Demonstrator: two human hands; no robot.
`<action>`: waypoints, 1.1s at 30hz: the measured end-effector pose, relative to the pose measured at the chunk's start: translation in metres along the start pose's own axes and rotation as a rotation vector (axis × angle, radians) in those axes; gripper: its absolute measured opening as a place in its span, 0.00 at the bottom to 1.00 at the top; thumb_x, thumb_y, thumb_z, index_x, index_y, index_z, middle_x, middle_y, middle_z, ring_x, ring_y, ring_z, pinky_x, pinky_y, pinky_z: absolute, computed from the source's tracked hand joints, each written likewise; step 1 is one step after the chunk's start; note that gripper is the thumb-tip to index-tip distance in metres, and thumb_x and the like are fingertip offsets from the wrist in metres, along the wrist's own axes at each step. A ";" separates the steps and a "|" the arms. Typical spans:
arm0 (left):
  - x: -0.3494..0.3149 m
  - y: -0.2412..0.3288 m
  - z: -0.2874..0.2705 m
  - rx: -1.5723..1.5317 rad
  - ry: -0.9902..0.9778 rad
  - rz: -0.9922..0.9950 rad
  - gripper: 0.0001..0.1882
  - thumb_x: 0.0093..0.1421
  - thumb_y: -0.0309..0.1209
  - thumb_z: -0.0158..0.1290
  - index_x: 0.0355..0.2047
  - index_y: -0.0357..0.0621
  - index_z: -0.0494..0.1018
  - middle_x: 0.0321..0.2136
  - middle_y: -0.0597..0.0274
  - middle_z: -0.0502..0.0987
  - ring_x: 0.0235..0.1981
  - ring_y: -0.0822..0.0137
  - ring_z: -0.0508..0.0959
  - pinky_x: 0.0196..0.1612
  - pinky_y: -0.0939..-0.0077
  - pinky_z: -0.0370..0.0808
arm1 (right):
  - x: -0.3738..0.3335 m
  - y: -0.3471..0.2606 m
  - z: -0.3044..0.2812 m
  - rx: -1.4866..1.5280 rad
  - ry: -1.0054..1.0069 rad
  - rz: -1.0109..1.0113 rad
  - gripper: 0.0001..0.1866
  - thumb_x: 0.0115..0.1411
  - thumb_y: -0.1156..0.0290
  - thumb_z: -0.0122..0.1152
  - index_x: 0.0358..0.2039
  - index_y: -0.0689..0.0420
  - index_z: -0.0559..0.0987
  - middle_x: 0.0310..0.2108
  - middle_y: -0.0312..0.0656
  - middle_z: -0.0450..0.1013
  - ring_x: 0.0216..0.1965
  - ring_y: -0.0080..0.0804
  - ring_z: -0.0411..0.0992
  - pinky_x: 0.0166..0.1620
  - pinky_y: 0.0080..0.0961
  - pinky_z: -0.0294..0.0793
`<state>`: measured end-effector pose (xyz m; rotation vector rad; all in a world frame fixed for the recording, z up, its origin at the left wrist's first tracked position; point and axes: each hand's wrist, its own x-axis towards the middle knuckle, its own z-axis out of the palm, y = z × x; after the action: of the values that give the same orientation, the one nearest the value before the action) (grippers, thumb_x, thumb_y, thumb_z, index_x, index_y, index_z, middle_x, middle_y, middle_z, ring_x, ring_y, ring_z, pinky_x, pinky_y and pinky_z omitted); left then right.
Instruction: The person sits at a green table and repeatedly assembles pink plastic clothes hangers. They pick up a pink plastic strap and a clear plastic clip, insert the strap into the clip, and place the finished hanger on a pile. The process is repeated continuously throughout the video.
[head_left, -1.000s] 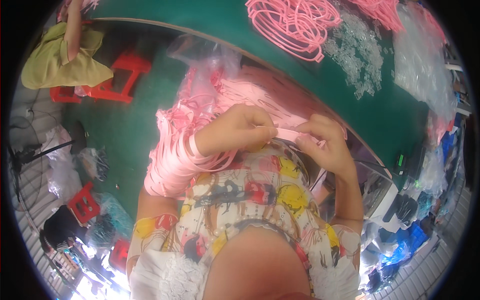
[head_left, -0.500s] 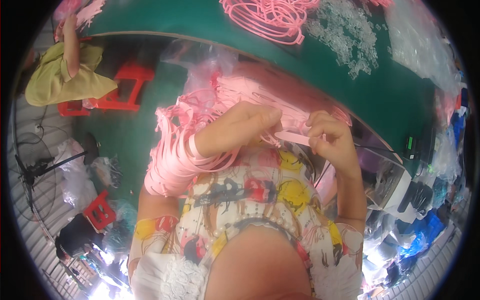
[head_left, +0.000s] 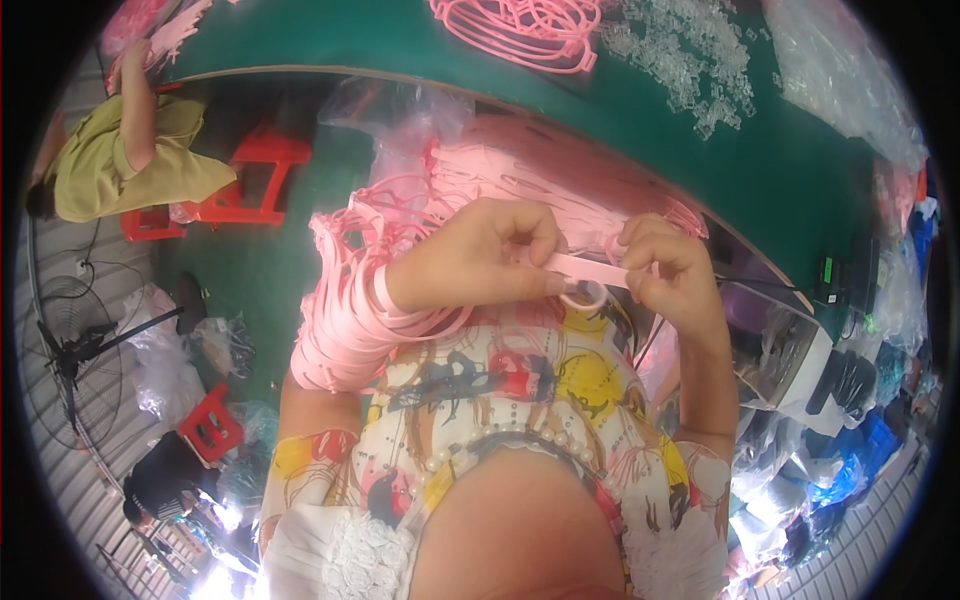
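A flat pink strap (head_left: pixel 597 271) is stretched between my two hands in front of my chest. My left hand (head_left: pixel 485 255) pinches its left end between thumb and curled fingers. My right hand (head_left: pixel 668 270) grips the other end, its fingers folded over. A small pale pink loop (head_left: pixel 586 298) hangs just beneath the strap, beside my left thumb. Many pink looped straps (head_left: pixel 340 335) are bunched around my left forearm up to the wrist. Beyond my hands lies a thick pile of pink straps (head_left: pixel 490 175), partly hidden by my left hand.
On the green table (head_left: pixel 700 170) ahead lie a pink strap bundle (head_left: pixel 520 35), a heap of small clear plastic pieces (head_left: pixel 690 65) and a clear plastic sheet (head_left: pixel 840 80). A person in yellow-green (head_left: pixel 130 160) is at the far left by a red stool (head_left: pixel 265 165). A fan (head_left: pixel 70 350) stands at left.
My left hand has turned and closed on the strap's left end, which was free before. The strap is now pulled taut between both hands, and the small loop has come into view beneath it.
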<state>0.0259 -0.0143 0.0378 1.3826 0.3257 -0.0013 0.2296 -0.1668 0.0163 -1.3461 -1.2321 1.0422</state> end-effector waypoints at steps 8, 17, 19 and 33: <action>0.000 0.007 0.001 -0.174 -0.016 -0.090 0.11 0.55 0.23 0.56 0.38 0.38 0.69 0.37 0.64 0.72 0.42 0.75 0.69 0.46 0.79 0.66 | 0.000 -0.006 -0.003 -0.009 0.009 0.044 0.02 0.41 0.79 0.58 0.19 0.61 0.76 0.22 0.38 0.67 0.30 0.28 0.65 0.34 0.26 0.62; 0.031 0.009 0.004 0.261 0.012 0.025 0.11 0.58 0.29 0.56 0.39 0.36 0.73 0.31 0.62 0.76 0.34 0.72 0.74 0.40 0.77 0.70 | -0.005 -0.007 -0.005 -0.086 0.037 -0.068 0.02 0.42 0.76 0.59 0.19 0.58 0.76 0.24 0.38 0.69 0.36 0.36 0.66 0.41 0.30 0.65; 0.046 0.011 -0.002 0.542 0.133 0.208 0.11 0.57 0.28 0.56 0.38 0.34 0.73 0.31 0.58 0.76 0.33 0.69 0.75 0.39 0.75 0.71 | -0.007 -0.008 -0.003 -0.093 0.043 -0.070 0.02 0.42 0.76 0.59 0.19 0.57 0.76 0.23 0.37 0.69 0.36 0.36 0.66 0.41 0.30 0.64; 0.170 -0.002 0.008 1.157 0.749 0.517 0.09 0.51 0.34 0.60 0.30 0.46 0.75 0.25 0.59 0.74 0.30 0.55 0.75 0.32 0.61 0.68 | -0.019 -0.004 -0.003 -0.205 0.138 -0.023 0.02 0.41 0.78 0.58 0.20 0.60 0.76 0.24 0.39 0.69 0.39 0.36 0.67 0.43 0.30 0.65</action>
<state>0.1893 0.0101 -0.0014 2.5651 0.6222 0.8958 0.2299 -0.1863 0.0201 -1.5300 -1.2739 0.8093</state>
